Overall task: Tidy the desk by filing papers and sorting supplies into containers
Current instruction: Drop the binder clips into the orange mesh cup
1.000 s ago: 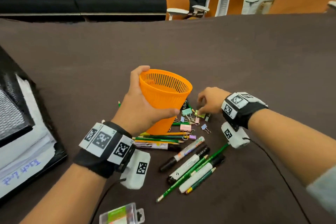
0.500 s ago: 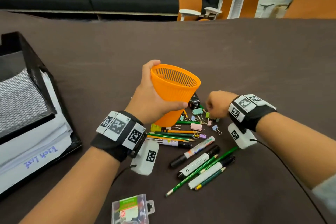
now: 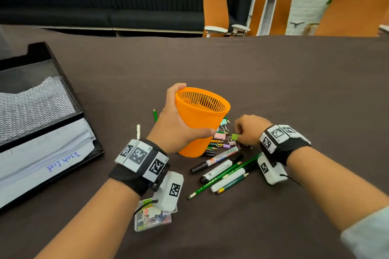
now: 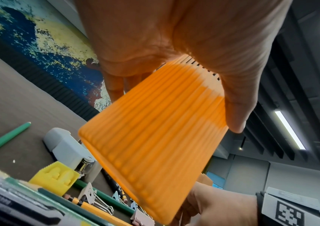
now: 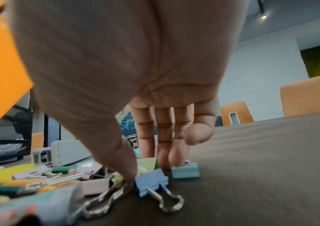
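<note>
My left hand (image 3: 179,126) grips a slotted orange cup (image 3: 200,124) and holds it tilted just above the desk, thumb across its near side. In the left wrist view the cup (image 4: 155,145) hangs over the supplies. To the right of the cup, my right hand (image 3: 248,130) reaches down into a pile of binder clips. In the right wrist view the right hand (image 5: 147,169) pinches a green clip (image 5: 147,164) between thumb and fingers. A blue clip (image 5: 151,182) and a teal clip (image 5: 185,172) lie beside it. The green clip (image 3: 235,137) shows at the thumb.
Markers and green pencils (image 3: 223,166) lie in front of the cup. A clear box of pins (image 3: 151,218) sits under my left wrist. A black mesh tray (image 3: 69,92) holding papers (image 3: 42,153) stands at the left. A grey stapler (image 4: 64,146) lies behind the cup. Orange chairs (image 3: 214,4) stand beyond the desk.
The view has tilted up and shifted, showing more of the tray. My left hand keeps hold of the tilted cup. My right hand stays down on the clip pile.
</note>
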